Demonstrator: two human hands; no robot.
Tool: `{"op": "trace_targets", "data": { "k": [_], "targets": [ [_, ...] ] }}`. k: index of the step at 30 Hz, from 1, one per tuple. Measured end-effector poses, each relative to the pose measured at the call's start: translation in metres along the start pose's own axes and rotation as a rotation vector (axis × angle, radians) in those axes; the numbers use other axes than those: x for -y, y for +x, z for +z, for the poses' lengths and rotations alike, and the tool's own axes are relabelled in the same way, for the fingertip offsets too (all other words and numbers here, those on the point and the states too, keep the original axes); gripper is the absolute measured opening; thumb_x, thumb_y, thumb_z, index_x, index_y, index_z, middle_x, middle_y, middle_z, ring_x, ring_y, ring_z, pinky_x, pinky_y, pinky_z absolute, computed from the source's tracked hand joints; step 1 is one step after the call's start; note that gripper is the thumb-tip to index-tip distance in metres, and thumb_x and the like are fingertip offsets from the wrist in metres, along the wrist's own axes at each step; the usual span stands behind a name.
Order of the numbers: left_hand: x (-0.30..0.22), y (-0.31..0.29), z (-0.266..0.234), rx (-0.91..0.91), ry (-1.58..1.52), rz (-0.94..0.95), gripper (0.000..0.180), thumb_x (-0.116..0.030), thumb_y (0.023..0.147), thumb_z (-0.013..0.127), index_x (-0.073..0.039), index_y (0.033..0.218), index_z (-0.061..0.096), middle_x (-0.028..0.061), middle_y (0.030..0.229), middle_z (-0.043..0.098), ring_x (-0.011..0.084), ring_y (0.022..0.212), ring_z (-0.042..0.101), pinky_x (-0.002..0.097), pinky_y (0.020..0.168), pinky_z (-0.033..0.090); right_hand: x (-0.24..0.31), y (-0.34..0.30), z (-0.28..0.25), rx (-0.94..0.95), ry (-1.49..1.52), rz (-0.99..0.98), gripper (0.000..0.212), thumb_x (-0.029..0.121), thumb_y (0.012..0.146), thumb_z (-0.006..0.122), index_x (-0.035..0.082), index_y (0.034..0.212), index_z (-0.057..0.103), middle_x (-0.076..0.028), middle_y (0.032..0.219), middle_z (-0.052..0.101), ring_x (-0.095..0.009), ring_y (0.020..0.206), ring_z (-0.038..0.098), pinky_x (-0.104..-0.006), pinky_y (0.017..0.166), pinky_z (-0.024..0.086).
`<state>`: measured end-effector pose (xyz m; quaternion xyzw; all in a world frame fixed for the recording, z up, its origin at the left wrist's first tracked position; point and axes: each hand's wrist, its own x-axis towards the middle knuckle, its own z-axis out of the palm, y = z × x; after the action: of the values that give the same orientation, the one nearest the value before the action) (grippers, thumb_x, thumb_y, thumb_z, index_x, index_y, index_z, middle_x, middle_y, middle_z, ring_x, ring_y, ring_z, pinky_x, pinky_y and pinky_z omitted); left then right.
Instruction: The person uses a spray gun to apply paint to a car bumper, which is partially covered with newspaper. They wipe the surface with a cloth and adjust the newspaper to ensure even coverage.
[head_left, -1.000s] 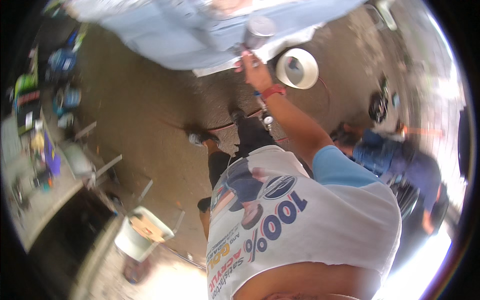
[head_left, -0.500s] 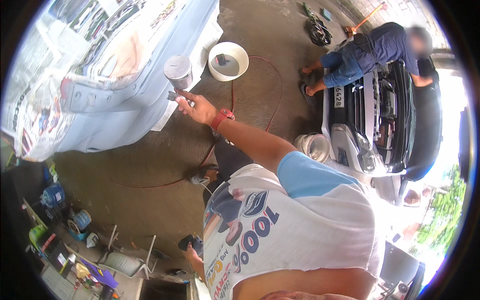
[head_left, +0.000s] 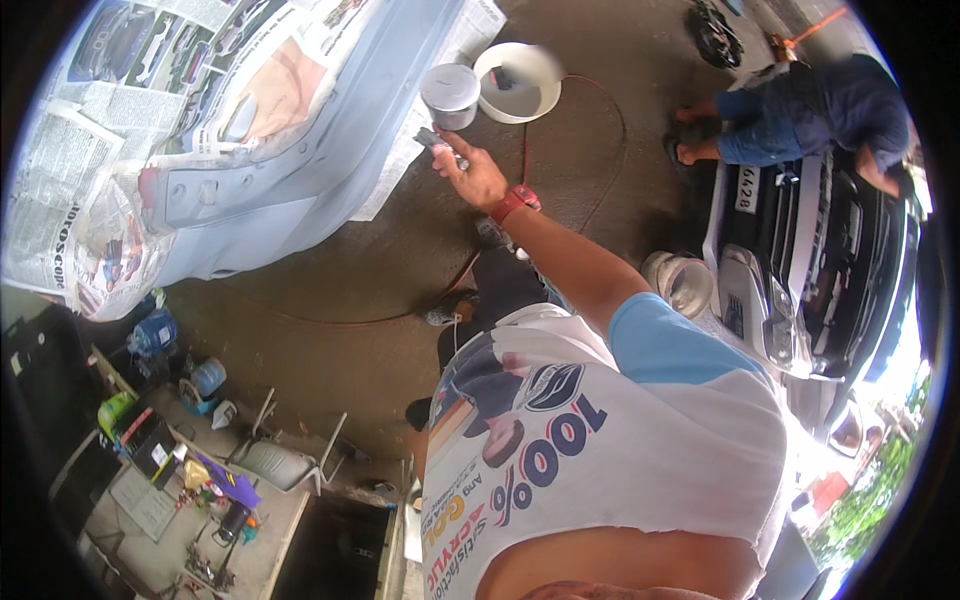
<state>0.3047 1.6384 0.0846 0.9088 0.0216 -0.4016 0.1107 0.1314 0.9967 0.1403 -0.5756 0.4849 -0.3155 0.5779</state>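
Note:
My right hand (head_left: 477, 182), with a red band at the wrist, is stretched out and closed around a spray gun (head_left: 430, 139). The gun's round silver paint cup (head_left: 451, 96) sits above it with its lid on. The gun is beside the edge of a grey-primed car body panel (head_left: 325, 190); I cannot tell the exact gap. Newspaper (head_left: 85, 150) masks much of the car around that panel. Of my left arm only a sliver of skin shows at the shirt's left edge, near a dark shape (head_left: 420, 414); its fingers are hidden.
Beyond the cup stands a white bucket (head_left: 545, 105) with a dark block and liquid. A red hose (head_left: 615, 125) crosses the concrete floor. At right, a person (head_left: 850, 110) bends over another car (head_left: 790, 230). Paint pails (head_left: 685, 285), a chair (head_left: 280, 465) and a cluttered table (head_left: 150, 510) stand around.
The view has shifted, so most things appear further right. My right hand still holds the spray gun, beside the panel. My left hand, seen earlier near a dark object, is now mostly hidden.

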Motion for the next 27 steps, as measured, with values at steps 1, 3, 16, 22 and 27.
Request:
{"op": "trace_targets", "data": {
  "k": [1,3,16,22,27],
  "targets": [
    [-0.008,-0.010,0.005,0.020,-0.028,-0.013,0.071,-0.026,0.089,0.085,0.007,0.146,0.060,0.0256,0.137,0.070,0.0346,0.123,0.069,0.0438,0.107,0.054,0.002,0.001,-0.005,0.038,0.000,0.043,0.063,0.051,0.109,0.063,0.009,0.156,0.059,-0.018,0.099,0.080,-0.025,0.090,0.076,-0.0383,0.089,0.059],
    [-0.021,-0.023,0.019,0.052,-0.060,-0.028,0.070,-0.026,0.089,0.085,0.007,0.146,0.060,0.0256,0.137,0.071,0.0345,0.123,0.070,0.0438,0.107,0.054,-0.010,0.007,-0.014,0.101,0.088,0.105,0.064,0.051,0.110,0.062,0.009,0.157,0.058,-0.012,0.094,0.078,-0.018,0.086,0.074,-0.0351,0.087,0.059],
    [-0.043,-0.068,0.059,0.071,-0.140,-0.091,0.068,-0.025,0.089,0.085,0.006,0.145,0.061,0.0251,0.134,0.072,0.0339,0.120,0.071,0.0436,0.105,0.055,-0.013,0.096,-0.053,-0.179,-0.088,-0.037,0.072,0.058,0.109,0.058,0.008,0.160,0.054,-0.012,0.088,0.078,-0.018,0.082,0.076,-0.0356,0.079,0.060],
    [-0.043,-0.082,0.066,0.050,-0.177,-0.104,0.067,-0.025,0.089,0.085,0.006,0.144,0.061,0.0249,0.133,0.072,0.0336,0.119,0.071,0.0435,0.104,0.055,0.013,0.110,-0.050,-0.049,-0.009,0.061,0.073,0.062,0.109,0.055,0.012,0.162,0.053,-0.009,0.096,0.079,-0.014,0.083,0.074,-0.0314,0.076,0.058],
    [-0.040,-0.096,0.071,0.026,-0.208,-0.118,0.067,-0.025,0.089,0.084,0.006,0.144,0.062,0.0247,0.132,0.073,0.0333,0.118,0.072,0.0434,0.103,0.056,0.025,0.095,-0.030,0.140,0.023,0.146,0.072,0.066,0.109,0.053,0.017,0.162,0.055,-0.002,0.096,0.077,-0.007,0.081,0.067,-0.0245,0.054,0.049]
  ]
}}
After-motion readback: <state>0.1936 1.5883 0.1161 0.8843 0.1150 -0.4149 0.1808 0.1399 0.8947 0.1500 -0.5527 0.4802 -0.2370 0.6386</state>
